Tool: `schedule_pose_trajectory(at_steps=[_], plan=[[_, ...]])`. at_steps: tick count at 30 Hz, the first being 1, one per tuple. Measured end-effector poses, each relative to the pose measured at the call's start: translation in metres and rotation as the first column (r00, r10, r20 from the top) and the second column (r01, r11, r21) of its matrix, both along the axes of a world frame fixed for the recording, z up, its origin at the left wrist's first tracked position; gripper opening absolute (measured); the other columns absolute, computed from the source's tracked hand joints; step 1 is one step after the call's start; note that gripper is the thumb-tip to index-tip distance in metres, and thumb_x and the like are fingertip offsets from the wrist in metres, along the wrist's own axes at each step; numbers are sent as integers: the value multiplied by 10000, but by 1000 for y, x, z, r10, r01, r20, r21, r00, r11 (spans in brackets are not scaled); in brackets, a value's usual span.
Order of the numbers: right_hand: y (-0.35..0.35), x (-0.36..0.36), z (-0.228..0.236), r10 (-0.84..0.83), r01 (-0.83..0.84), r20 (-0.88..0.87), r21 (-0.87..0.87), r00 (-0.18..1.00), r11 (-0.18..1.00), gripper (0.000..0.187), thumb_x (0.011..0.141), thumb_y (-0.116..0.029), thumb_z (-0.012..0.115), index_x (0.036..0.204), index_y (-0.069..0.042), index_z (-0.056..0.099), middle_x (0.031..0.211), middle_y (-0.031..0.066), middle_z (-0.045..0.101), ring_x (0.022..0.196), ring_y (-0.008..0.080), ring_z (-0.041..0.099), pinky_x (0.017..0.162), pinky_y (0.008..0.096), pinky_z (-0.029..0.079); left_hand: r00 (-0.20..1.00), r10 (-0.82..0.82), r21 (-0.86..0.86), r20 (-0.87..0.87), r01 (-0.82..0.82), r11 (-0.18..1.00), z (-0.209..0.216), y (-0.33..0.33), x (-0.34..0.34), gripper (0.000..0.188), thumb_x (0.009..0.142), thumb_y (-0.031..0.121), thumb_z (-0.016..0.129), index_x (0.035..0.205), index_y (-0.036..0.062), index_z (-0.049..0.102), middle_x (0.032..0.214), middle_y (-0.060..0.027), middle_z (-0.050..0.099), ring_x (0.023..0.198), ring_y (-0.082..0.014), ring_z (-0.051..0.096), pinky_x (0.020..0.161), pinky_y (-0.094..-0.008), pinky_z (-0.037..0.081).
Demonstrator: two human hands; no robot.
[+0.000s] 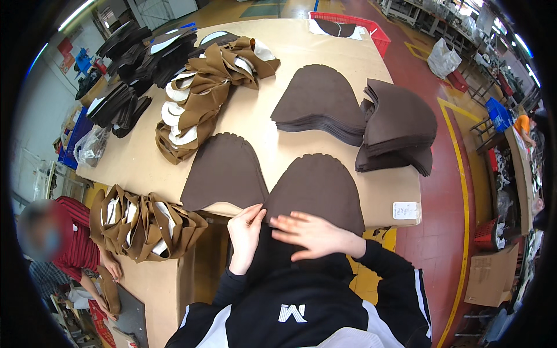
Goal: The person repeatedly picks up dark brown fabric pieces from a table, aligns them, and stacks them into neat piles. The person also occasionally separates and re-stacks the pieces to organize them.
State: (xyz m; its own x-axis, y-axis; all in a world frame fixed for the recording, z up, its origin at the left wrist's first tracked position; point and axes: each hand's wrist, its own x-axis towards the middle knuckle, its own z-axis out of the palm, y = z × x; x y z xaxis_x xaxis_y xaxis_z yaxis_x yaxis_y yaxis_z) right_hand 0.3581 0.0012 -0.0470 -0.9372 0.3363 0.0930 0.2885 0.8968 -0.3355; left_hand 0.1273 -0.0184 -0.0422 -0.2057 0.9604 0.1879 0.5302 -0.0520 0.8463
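A dark brown, leather-like cut piece [316,188] with a rounded, notched far edge lies at the table's near edge in front of me. My left hand [245,235] pinches its near left corner between thumb and fingers. Spread fingers of my right hand [310,235] rest over the near edge of the same piece. Just left of it lies another dark brown piece [223,174] of the same shape, their sides touching or slightly overlapping. Farther off stands a stack of such pieces [318,95], beside a second, tilted stack [400,119] at the right.
Bundles of tan-brown pieces with white linings [200,95] lie on the cardboard-coloured table [255,116], another bundle [145,223] at the near left. Black stacked pieces [125,104] sit at the far left. A co-worker in a red top [78,235] handles a brown piece. Behind is a red crate [377,37].
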Motion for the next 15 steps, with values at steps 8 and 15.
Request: schedule_pose_trajectory(at_steps=[8, 15], plan=[[28, 26, 68, -217, 177, -418, -132, 882, 975, 594, 933, -254, 700, 1479, -113, 513, 1575, 164, 433, 1339, 355, 527, 1096, 464, 444, 880, 343, 53, 329, -380, 924, 25, 39, -74, 232, 938, 107, 730, 1138, -7, 762, 1010, -88, 757, 777, -141, 644, 739, -287, 534], [87, 37, 3, -463, 475, -108, 153, 880, 867, 681, 994, -476, 565, 1531, -79, 432, 1597, 159, 406, 1497, 305, 355, 1237, 463, 256, 953, 303, 146, 28, -304, 941, 8, 37, -100, 198, 954, 165, 713, 1084, 16, 717, 966, -89, 705, 867, -180, 653, 800, -309, 523]])
